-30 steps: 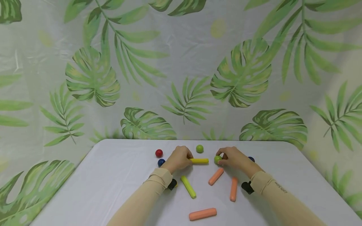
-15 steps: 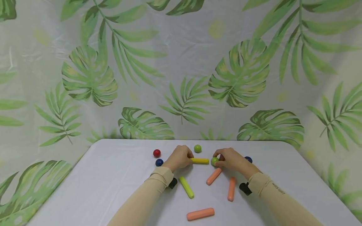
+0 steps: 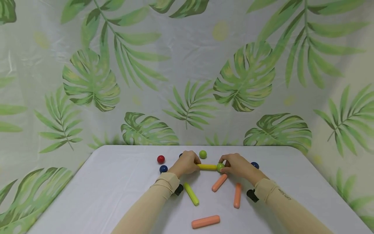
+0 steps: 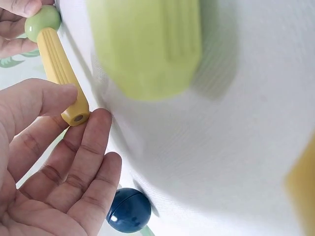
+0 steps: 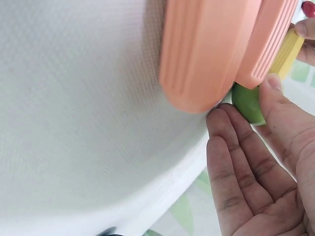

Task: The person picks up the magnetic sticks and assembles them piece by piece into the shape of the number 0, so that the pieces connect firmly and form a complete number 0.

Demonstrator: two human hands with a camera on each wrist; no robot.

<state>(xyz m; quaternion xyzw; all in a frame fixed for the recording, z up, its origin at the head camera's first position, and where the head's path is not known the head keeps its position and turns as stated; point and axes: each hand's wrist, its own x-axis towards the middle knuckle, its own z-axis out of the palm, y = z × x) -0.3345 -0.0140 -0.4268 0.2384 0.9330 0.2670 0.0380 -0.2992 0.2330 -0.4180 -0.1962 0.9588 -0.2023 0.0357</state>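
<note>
In the head view my left hand (image 3: 185,163) pinches a yellow ribbed stick (image 3: 208,167) by its left end. My right hand (image 3: 237,165) pinches a light green ball (image 3: 220,167) between thumb and fingers. The ball touches the stick's right end; the left wrist view also shows the green ball (image 4: 43,23) against the yellow stick (image 4: 56,64). A small dark hole shows in the stick's near end there. Part of the green ball (image 5: 247,103) is hidden behind orange sticks in the right wrist view.
On the white table (image 3: 117,195) lie a yellow-green stick (image 3: 191,194) and three orange sticks, one nearest me (image 3: 205,222). A second green ball (image 3: 203,154), a red ball (image 3: 160,159) and blue balls left (image 3: 163,169) and right (image 3: 255,165) lie around the hands.
My right hand has brought the green ball leftward until it meets the yellow stick's end. My left hand keeps its grip on the stick. The head view has shifted slightly.
</note>
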